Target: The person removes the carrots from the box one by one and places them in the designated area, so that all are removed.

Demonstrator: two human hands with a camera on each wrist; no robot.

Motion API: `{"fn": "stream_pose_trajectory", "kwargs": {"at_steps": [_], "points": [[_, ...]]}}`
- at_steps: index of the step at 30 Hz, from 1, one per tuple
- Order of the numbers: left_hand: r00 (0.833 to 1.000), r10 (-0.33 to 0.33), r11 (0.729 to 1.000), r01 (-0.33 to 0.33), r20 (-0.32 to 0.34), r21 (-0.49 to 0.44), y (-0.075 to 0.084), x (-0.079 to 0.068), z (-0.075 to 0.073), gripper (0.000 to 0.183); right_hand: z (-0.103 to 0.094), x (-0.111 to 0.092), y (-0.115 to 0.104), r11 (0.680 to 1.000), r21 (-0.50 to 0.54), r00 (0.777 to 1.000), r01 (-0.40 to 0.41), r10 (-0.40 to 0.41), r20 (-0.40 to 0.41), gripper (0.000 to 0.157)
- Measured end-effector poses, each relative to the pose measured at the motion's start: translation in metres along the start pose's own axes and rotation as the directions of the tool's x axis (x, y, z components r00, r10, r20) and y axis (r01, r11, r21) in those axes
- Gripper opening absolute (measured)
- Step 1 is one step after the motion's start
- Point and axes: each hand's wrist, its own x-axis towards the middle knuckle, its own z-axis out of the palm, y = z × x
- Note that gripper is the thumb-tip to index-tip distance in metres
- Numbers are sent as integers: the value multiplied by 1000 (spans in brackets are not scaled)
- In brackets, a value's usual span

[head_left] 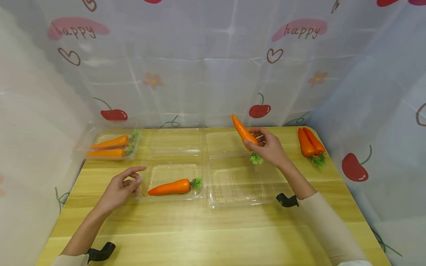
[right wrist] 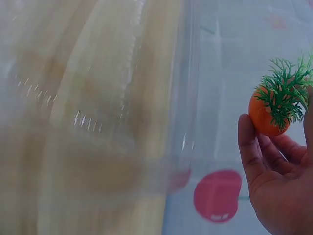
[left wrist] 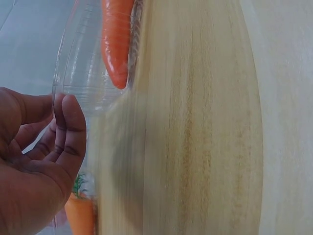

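Observation:
My right hand (head_left: 269,147) grips an orange carrot (head_left: 242,130) near its leafy end, the tip pointing up and away. Its green top (right wrist: 286,93) shows close in the right wrist view. Below it lies an opened clear plastic container (head_left: 233,184). At the left edge of a second opened clear container (head_left: 174,168) is my left hand (head_left: 121,188), thumb and fingertips meeting at the rim (left wrist: 55,81) and the index finger stretched out. One carrot (head_left: 171,187) lies inside that container, tip to the left, leaves to the right.
A third clear container (head_left: 110,155) at the back left holds two carrots (head_left: 108,152). Two more carrots (head_left: 309,142) lie side by side at the table's back right corner. A printed curtain (head_left: 213,81) stands behind the wooden table (head_left: 186,232) and along its sides.

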Motion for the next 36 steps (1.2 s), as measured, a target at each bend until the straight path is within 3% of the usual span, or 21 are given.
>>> {"fn": "stream_pose_trajectory", "kwargs": {"at_steps": [7, 12, 20, 27, 36], "points": [[1000, 24, 1000, -24, 12, 10, 1, 8, 3, 45, -36, -12, 36, 993, -24, 977, -117, 111, -183, 57], [1000, 19, 1000, -19, 22, 14, 1, 11, 4, 46, -56, -16, 64, 981, -42, 957, -192, 177, -228, 64], [999, 23, 1000, -23, 32, 9, 2, 14, 8, 46, -75, -21, 96, 942, -193, 928, -274, 207, -309, 69], [999, 17, 1000, -17, 33, 10, 3, 15, 10, 46, -81, -22, 105, 880, -388, 937, -274, 153, -315, 68], [999, 28, 1000, -28, 42, -6, 2, 17, 13, 46, -82, -20, 107, 768, -549, 938, -330, 200, -283, 70]]}}
